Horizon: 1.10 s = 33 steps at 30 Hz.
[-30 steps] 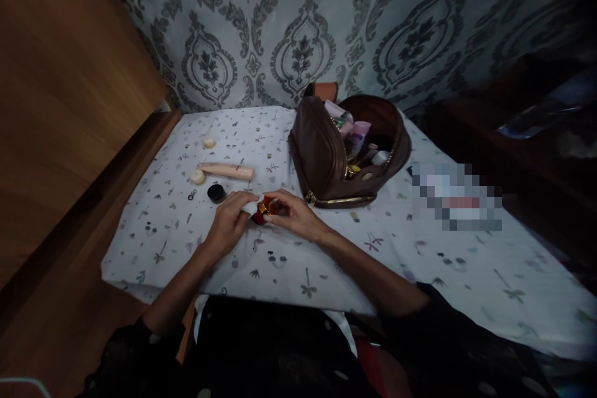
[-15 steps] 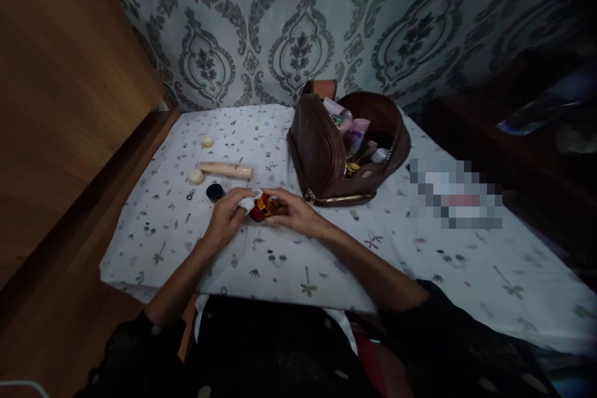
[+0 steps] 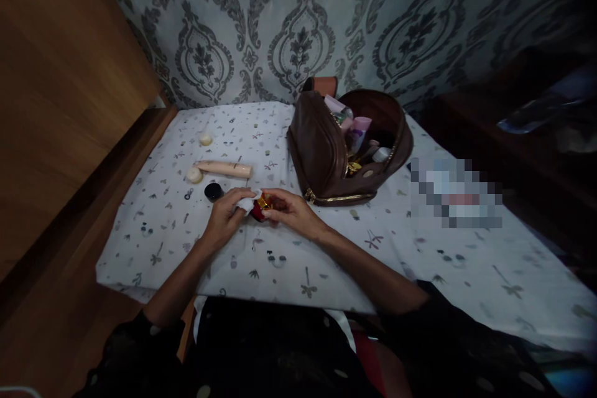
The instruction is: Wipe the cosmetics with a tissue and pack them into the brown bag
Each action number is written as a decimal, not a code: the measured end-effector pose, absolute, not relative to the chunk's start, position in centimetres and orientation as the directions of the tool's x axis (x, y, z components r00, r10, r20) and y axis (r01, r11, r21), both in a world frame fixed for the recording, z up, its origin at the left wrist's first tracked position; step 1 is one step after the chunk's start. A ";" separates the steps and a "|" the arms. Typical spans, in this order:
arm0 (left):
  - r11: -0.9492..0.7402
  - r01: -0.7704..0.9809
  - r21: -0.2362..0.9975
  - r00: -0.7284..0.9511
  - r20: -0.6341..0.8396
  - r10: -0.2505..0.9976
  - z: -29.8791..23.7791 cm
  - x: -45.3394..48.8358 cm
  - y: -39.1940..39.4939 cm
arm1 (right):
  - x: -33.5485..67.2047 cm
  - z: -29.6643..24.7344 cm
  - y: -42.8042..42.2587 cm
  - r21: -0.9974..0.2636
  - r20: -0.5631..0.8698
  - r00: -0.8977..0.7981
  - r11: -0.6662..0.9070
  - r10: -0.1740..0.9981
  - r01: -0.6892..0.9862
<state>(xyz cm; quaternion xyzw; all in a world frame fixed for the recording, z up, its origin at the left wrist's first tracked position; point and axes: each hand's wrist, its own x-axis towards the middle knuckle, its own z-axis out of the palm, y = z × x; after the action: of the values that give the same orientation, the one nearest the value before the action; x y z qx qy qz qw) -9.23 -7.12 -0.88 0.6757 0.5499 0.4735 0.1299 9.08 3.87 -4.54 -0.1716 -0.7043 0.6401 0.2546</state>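
Note:
My left hand [image 3: 225, 216] is closed on a crumpled white tissue [image 3: 245, 203] and presses it against a small red-and-gold container [image 3: 259, 211]. From the other side, the fingers of my right hand [image 3: 297, 214] pinch the container near its gold part. Both hands are just above the white patterned cloth, and the fingers partly hide the container. Close by my left hand lies a round black lid or pot [image 3: 213, 191]. Behind it is a peach-coloured tube [image 3: 227, 168], lying on its side beside a small cream-coloured round piece [image 3: 194, 175].
A brown cosmetic bag [image 3: 314, 152] stands unzipped to the right, holding tubes and other items. Another small pale round piece [image 3: 206, 139] lies farther back. A blurred-out item [image 3: 454, 194] is at the right. A wooden cabinet [image 3: 69, 74] borders the left; patterned wallpaper is behind.
The right fingers have shifted slightly on the red-and-gold container, and it is turned a little. The left hand keeps its tissue. Objects on the cloth stay in place while the view shifts slightly.

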 end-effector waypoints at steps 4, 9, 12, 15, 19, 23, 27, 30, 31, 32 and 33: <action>-0.351 0.611 0.710 -0.071 0.491 0.868 -0.9 -9.1 -7.1 | 9.0 -4.9 3.9 -0.987 0.155 -0.796 0.126 0.585 -0.100; -0.313 0.602 0.735 -0.103 0.460 0.882 -0.9 -9.2 -7.1 | 9.5 -4.2 4.4 -0.989 0.128 -0.888 -0.010 0.442 -0.147; -0.300 0.592 0.748 -0.110 0.444 0.889 -1.0 -9.4 -7.1 | 9.7 -3.6 4.4 -0.986 0.086 -0.920 -0.099 0.383 -0.133; -0.310 0.580 0.753 -0.105 0.447 0.888 -1.1 -9.5 -7.1 | 9.7 -3.4 4.3 -0.988 0.066 -0.902 -0.099 0.426 -0.119; -0.318 0.575 0.753 -0.090 0.445 0.891 -1.1 -9.3 -7.1 | 9.5 -3.2 4.0 -0.996 0.038 -0.868 -0.049 0.494 -0.071; -0.336 0.567 0.752 -0.061 0.446 0.893 -1.0 -9.1 -7.1 | 9.5 -3.0 3.7 -0.999 0.027 -0.849 0.033 0.528 -0.012; -0.333 0.563 0.757 -0.067 0.444 0.894 -1.1 -9.1 -7.1 | 9.7 -3.1 4.0 -0.997 0.022 -0.841 0.074 0.540 0.021; -0.318 0.563 0.763 -0.083 0.435 0.897 -1.2 -9.1 -7.1 | 9.9 -3.2 4.5 -0.999 0.039 -0.888 0.009 0.457 -0.039; -0.311 0.562 0.766 -0.089 0.430 0.898 -1.2 -9.1 -7.1 | 10.0 -3.3 4.7 -0.998 0.042 -0.907 -0.026 0.419 -0.058; -0.306 0.562 0.769 -0.093 0.426 0.900 -1.2 -9.1 -7.1 | 10.0 -3.4 4.8 -0.996 0.043 -0.921 -0.059 0.387 -0.071; -0.303 0.561 0.770 -0.093 0.423 0.901 -1.2 -9.1 -7.1 | 10.1 -3.4 4.9 -0.994 0.039 -0.929 -0.084 0.367 -0.075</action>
<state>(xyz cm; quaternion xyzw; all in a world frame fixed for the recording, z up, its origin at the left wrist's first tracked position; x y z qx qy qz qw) -9.14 -7.12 -1.17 0.6494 0.5630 0.4793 0.1775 10.06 4.89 -3.43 -0.1110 -0.6596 0.7277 0.1518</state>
